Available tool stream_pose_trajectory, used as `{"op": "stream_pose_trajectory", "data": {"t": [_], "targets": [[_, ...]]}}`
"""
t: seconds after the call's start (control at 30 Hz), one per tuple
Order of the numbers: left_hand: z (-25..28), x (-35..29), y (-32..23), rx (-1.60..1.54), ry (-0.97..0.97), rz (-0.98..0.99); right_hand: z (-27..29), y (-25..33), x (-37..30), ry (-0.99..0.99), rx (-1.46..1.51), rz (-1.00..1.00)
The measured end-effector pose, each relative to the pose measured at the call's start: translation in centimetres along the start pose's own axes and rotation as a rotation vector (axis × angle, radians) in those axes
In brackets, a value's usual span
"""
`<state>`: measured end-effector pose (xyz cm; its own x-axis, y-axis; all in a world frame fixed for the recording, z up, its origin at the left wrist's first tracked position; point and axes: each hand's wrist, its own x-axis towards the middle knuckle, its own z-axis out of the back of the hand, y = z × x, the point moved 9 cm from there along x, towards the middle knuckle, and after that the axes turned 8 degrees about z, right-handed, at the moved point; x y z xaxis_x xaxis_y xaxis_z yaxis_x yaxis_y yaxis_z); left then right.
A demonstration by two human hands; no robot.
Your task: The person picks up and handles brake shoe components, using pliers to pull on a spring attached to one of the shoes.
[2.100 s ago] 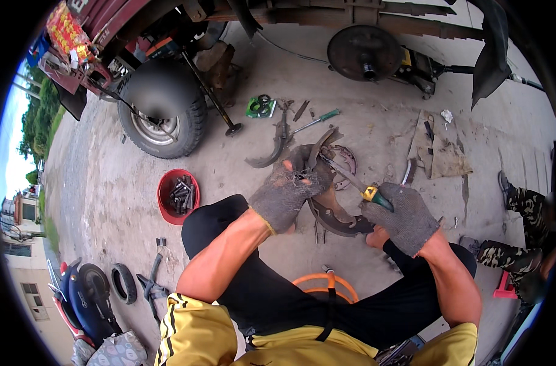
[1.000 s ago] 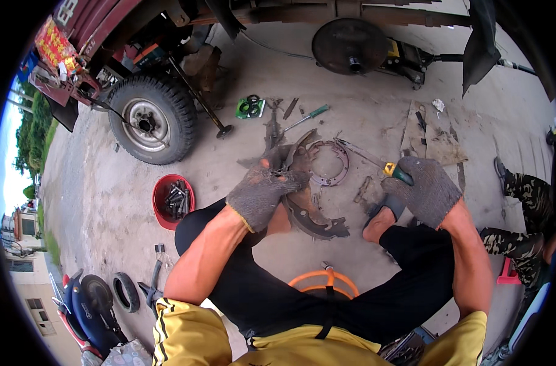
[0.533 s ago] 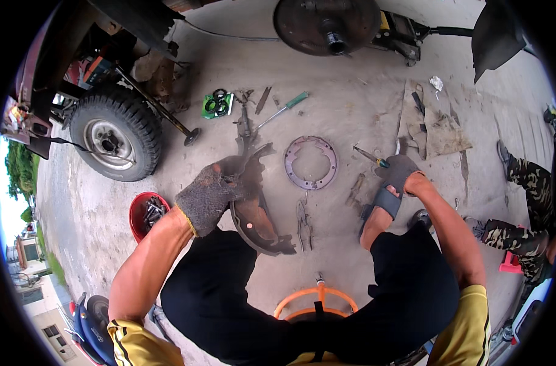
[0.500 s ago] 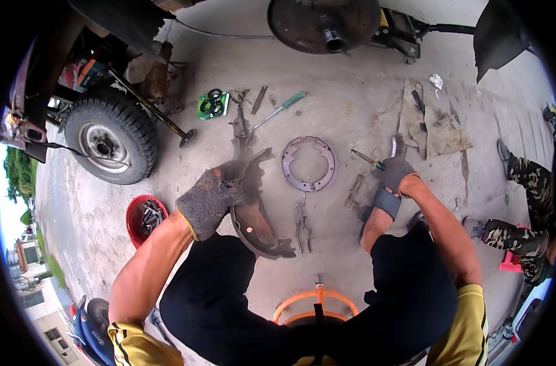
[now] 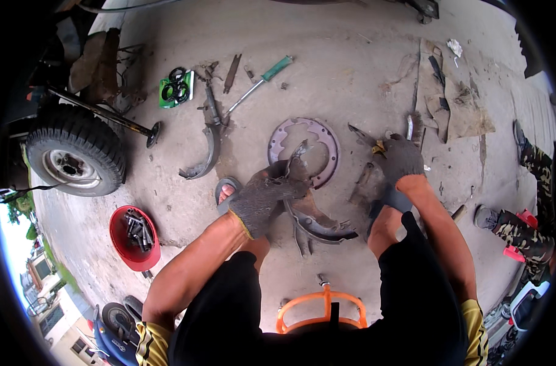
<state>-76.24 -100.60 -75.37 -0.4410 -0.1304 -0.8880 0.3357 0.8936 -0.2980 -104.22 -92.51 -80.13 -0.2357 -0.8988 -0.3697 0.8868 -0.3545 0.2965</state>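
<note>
My left hand (image 5: 262,198), in a dark knit glove, is closed on a worn, curved brake shoe (image 5: 317,226). The shoe is tilted above the floor between my knees, its upper end overlapping the purple-grey ring plate (image 5: 333,149) in view. My gloved right hand (image 5: 403,160) grips a slim hand tool (image 5: 363,135) with a dark pointed end and a yellow handle part; its exact kind is hard to make out. A second brake shoe (image 5: 211,152) lies on the floor to the left. Pliers (image 5: 303,245) lie partly hidden under the held shoe.
A green-handled screwdriver (image 5: 275,70) and a green packet with black rings (image 5: 176,88) lie farther off. At left are a red bowl of metal parts (image 5: 116,229) and a tyre (image 5: 76,152). A wire brush (image 5: 414,127), cardboard (image 5: 467,116) and another person's leg (image 5: 522,235) are right.
My left hand has moved right with the brake shoe, across the near edge of the ring plate. The second shoe and my left foot now show. My right hand still grips the tool.
</note>
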Motion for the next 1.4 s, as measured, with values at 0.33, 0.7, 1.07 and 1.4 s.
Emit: {"op": "stream_pose_trajectory", "data": {"t": [0.33,0.7,1.07,1.4], "targets": [[-0.5,0.0,1.3,-0.277,0.157,-0.109,1.2,16.0,-5.7,0.287,0.765,0.348],[-1.8,0.5,1.3,-0.172,0.278,-0.154,1.5,14.6,-7.0,0.022,0.664,0.324],[-3.5,1.7,0.9,0.061,0.204,-0.160,-0.8,10.7,-6.8,0.084,0.975,0.248],[-3.6,4.1,0.9,0.296,0.107,-0.259,-1.4,8.3,-6.2,0.141,1.162,0.213]]}}
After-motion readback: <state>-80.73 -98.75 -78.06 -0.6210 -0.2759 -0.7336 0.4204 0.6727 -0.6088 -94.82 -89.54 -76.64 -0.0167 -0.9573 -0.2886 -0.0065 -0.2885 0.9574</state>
